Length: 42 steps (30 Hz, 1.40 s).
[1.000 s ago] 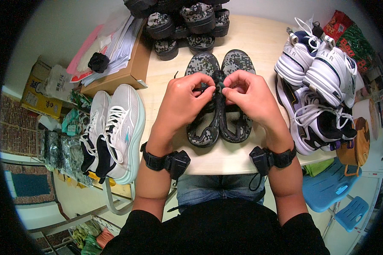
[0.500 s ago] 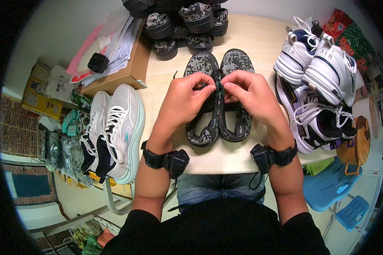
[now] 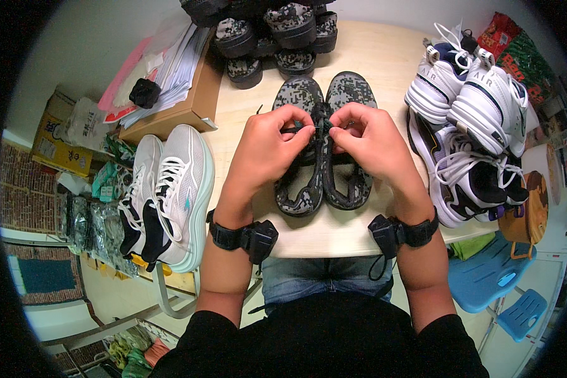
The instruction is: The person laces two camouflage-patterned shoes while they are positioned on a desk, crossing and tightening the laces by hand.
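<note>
Pinching the dark laces between the pair of grey camouflage-print fabric shoes [image 3: 324,148] at frame centre on the pale wooden desk [image 3: 390,69], left hand [image 3: 268,151] and right hand [image 3: 368,142] should keep tension even, each grip closed on lace.

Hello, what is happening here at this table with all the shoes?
A person sits at a table and works with both hands on the laces of a pair of camouflage shoes lying side by side. The left hand and the right hand pinch the laces between the two shoes. White sneakers lie at the left, more white sneakers at the right, and other camouflage shoes are stacked at the far edge.
</note>
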### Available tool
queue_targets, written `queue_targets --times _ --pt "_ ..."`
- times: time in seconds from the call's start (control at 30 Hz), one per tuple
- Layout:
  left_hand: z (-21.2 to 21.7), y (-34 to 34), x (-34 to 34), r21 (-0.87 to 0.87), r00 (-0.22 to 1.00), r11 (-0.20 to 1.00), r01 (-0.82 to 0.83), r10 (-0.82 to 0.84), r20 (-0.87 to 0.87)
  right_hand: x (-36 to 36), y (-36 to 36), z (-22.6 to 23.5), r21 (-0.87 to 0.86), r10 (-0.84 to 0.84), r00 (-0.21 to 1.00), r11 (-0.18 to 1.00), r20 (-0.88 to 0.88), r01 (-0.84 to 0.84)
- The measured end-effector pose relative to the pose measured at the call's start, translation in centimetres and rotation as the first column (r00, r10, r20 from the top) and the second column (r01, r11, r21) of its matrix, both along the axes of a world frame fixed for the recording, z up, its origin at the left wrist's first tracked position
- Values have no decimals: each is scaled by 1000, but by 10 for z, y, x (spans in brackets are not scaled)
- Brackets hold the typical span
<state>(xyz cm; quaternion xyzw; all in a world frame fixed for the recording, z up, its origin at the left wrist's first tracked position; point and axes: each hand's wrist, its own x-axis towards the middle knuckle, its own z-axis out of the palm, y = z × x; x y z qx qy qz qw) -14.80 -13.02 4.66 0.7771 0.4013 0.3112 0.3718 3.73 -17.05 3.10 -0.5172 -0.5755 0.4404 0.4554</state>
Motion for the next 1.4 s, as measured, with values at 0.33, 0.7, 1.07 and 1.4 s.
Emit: queue_targets --times 0.33,0.7,1.07,1.4 --pt "-3 -1 2 170 1000 985 21 -21 2 0 0 0 -53 19 991 998 -134 -26" --pt "3 -3 3 488 997 869 78 -56 -60 -2 1 -4 -9 0 997 1000 -83 -1" --pt "-3 1 0 47 998 999 28 -30 48 -1 1 -3 -34 18 988 999 -154 -24" --pt "-5 14 -8 69 988 991 111 -117 98 -6 1 -4 161 -28 988 987 154 3"
